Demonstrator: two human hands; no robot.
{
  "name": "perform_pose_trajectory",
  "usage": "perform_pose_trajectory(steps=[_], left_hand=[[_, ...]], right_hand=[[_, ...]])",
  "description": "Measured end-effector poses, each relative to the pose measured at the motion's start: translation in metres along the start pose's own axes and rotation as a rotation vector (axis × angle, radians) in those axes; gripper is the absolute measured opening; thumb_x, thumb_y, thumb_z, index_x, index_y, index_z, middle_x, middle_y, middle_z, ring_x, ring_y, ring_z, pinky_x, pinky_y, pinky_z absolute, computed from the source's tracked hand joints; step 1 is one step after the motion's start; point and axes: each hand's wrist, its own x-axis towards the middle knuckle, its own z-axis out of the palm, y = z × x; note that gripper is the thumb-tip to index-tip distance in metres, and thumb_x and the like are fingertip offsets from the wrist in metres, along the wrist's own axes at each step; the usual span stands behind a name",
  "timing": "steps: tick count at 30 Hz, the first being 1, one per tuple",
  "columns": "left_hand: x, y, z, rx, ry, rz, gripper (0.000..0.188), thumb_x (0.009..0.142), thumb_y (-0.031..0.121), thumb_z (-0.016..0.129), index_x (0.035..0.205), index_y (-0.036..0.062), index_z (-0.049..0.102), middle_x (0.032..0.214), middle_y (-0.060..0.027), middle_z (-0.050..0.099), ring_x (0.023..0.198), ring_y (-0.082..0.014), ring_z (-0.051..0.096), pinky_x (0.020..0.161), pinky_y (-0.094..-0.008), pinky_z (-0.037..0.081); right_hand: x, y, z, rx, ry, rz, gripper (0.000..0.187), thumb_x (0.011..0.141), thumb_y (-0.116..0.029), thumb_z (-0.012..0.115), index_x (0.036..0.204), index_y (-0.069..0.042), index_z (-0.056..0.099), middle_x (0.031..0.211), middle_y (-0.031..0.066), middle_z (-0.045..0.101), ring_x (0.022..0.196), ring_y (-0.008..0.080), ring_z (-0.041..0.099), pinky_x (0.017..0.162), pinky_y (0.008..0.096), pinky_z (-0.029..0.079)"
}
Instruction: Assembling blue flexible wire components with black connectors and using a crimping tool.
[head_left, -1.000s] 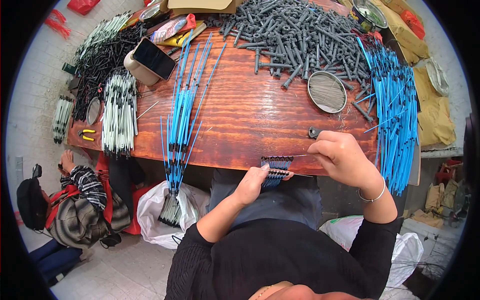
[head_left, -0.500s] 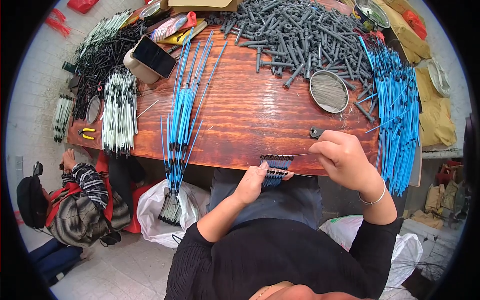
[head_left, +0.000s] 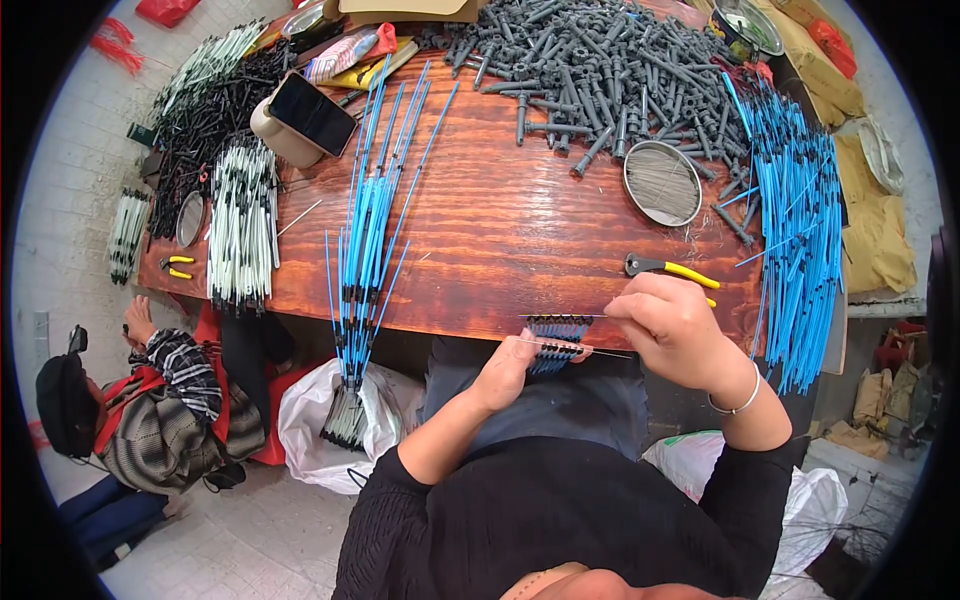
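Observation:
My left hand grips a small row of short blue rods with black fittings, holding it over my lap at the table's front edge. A thin wire runs across the lower black fittings and sticks out to the right. With thumb and fingertips together, my right hand pinches a second thin wire. This wire lies along the upper black fittings, and its tip shows past their left end. Just behind my right hand lie end-cutting pliers with yellow handles, partly covered by the hand.
A round tin of thin wires stands right of centre, before a heap of grey plastic parts. Blue rods lie at right, more at left. A phone leans nearby. Another person sits at far left.
My right hand has moved left toward the row, pushing the wire further along the upper fittings, so its tip now shows on the left. More of the pliers is uncovered.

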Motion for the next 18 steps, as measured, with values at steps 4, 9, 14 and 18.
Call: perform_pose_trajectory(steps=[4, 9, 14, 18], left_hand=[[-0.001, -0.007, -0.001, -0.071, -0.049, 0.073, 0.049, 0.097, 0.037, 0.038, 0.109, -0.006, 0.06, 0.105, -0.0119, 0.063, 0.103, -0.0194, 0.057, 0.095, -0.0323, 0.04], [-0.006, -0.001, 0.004, 0.187, -0.01, 0.025, 0.027, 0.09, 0.019, 0.058, 0.107, -0.0003, 0.063, 0.105, -0.0084, 0.065, 0.1, -0.0161, 0.058, 0.092, -0.0301, 0.043], [-0.015, 0.012, 0.017, 0.322, 0.104, 0.056, 0.022, 0.077, -0.004, 0.064, 0.099, 0.0003, 0.066, 0.095, -0.0114, 0.068, 0.089, -0.0203, 0.064, 0.083, -0.0314, 0.05], [-0.046, 0.053, 0.026, 0.523, -0.112, 0.169, 0.018, 0.076, 0.0, 0.065, 0.093, 0.0015, 0.068, 0.094, -0.0123, 0.068, 0.087, -0.0235, 0.066, 0.08, -0.0321, 0.052]], right_hand=[[0.003, 0.003, 0.006, 0.122, -0.009, 0.032, 0.015, 0.068, 0.002, 0.064, 0.082, -0.001, 0.06, 0.073, 0.0101, 0.056, 0.062, 0.0255, 0.058, 0.054, 0.0331, 0.047], [-0.007, 0.007, 0.007, 0.253, 0.175, 0.205, 0.015, 0.073, 0.0, 0.065, 0.087, 0.001, 0.061, 0.078, 0.0102, 0.059, 0.064, 0.0221, 0.058, 0.056, 0.0304, 0.047], [-0.056, 0.033, 0.018, 0.322, 0.153, 0.361, 0.031, 0.074, -0.012, 0.069, 0.1, 0.001, 0.06, 0.095, 0.0134, 0.059, 0.086, 0.0259, 0.057, 0.077, 0.0347, 0.045], [-0.074, 0.029, 0.046, 0.127, -0.058, 0.253, 0.06, 0.068, -0.029, 0.075, 0.117, -0.002, 0.052, 0.119, 0.0152, 0.051, 0.113, 0.0309, 0.047, 0.097, 0.0448, 0.034]])
